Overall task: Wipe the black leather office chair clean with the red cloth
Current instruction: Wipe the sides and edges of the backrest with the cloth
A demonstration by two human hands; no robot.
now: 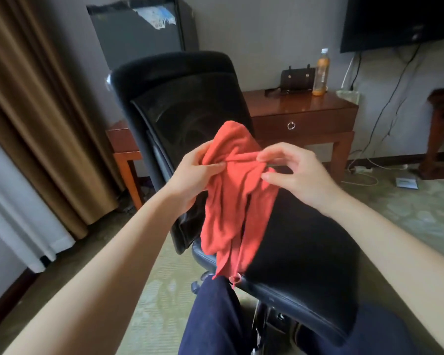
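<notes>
Over the black leather office chair [305, 239], we are pinching the crumpled red cloth [228, 201] between left hand [192, 178] and right hand [295, 175] fingers; folding it flat seems best.

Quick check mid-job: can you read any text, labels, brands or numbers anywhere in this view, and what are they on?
No text here is readable.
Torn sticker on the dark cabinet: print too blurred.
Bottle label: too small and blurred.
Small mark on the TV: too small.
Leaflet on the floor: blurred.
Red cloth and black chair: no writing visible.
</notes>
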